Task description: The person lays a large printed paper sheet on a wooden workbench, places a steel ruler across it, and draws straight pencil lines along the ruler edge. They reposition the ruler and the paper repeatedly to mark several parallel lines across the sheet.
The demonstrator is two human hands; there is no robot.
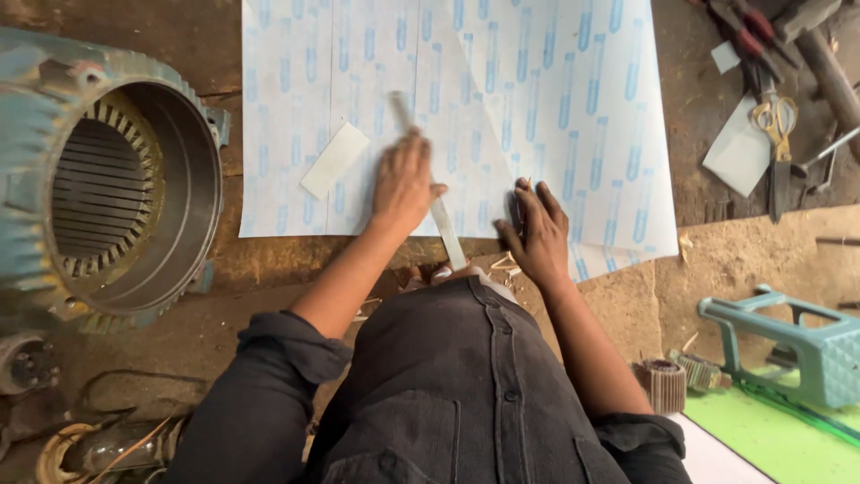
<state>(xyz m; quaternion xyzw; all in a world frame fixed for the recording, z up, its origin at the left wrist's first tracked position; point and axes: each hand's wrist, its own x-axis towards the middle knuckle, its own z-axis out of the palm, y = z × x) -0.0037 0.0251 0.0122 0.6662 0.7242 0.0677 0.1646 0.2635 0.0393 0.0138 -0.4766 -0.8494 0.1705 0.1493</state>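
The left hand [402, 182] lies flat, fingers spread, pressing a metal ruler [428, 184] onto the patterned white sheet [546, 99] at frame centre. The right hand [537, 235], fingers curled, pinches something too small to identify at the sheet's lower edge. A motor stator housing [107, 179] sits left; scissors [778, 134] lie upper right.

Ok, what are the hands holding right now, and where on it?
The left hand presses flat on the middle of a metal ruler lying on the patterned sheet. The right hand rests on the sheet beside it; whether it grips anything cannot be told.
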